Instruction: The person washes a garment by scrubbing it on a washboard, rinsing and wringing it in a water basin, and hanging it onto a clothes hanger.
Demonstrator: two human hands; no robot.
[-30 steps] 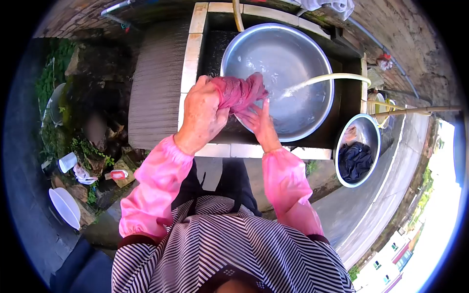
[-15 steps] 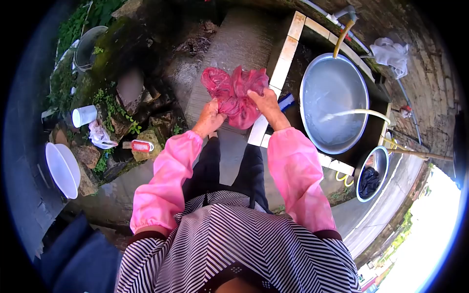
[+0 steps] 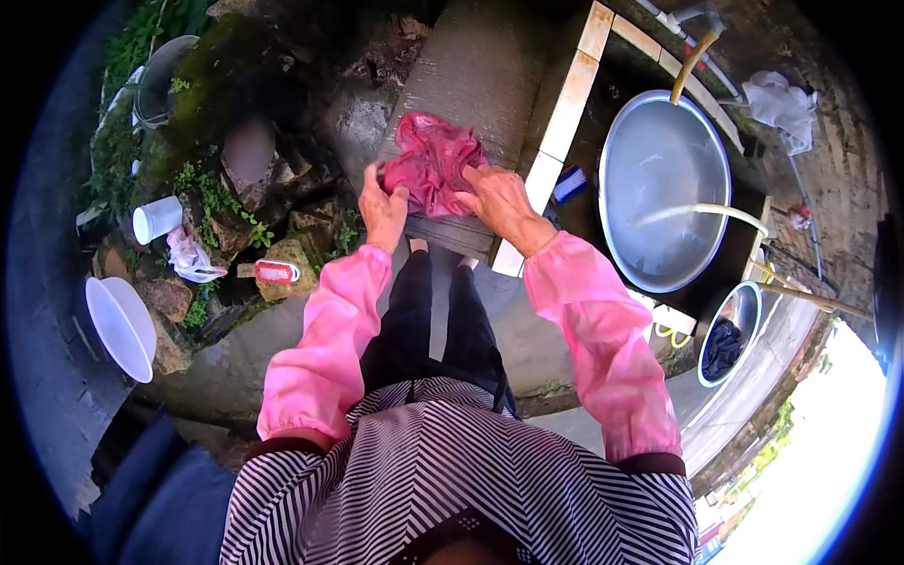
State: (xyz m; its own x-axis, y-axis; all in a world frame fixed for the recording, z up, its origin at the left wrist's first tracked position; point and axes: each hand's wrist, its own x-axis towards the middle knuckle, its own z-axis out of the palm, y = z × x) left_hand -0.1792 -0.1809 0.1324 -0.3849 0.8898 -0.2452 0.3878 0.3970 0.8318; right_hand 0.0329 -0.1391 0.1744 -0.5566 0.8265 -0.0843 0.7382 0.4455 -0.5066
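Observation:
A wet, bunched red cloth (image 3: 435,165) rests on the ridged concrete slab (image 3: 461,71) in front of me. My left hand (image 3: 384,212) holds its left edge, with the thumb at the near side and the fingers curled around the side. On the right, my right hand (image 3: 508,205) grips the cloth's near right part between thumb and fingers; some fingertips are hidden in the folds. Both forearms wear pink sleeve covers. A blue brush with white bristles (image 3: 569,185) lies just right of my right hand, beyond the pale tiled edge (image 3: 562,113).
Inside the tiled basin stands a large metal tub (image 3: 664,202) of water, with a hose (image 3: 711,209) running into it. A smaller basin (image 3: 749,301) holds dark cloth (image 3: 723,348). At left are rocks, a red-and-white brush (image 3: 277,272), a white bucket (image 3: 157,219) and a white basin (image 3: 121,330).
The red cloth has come down onto the slab and is bunched differently. My hands have moved a little farther apart. The view has shifted slightly.

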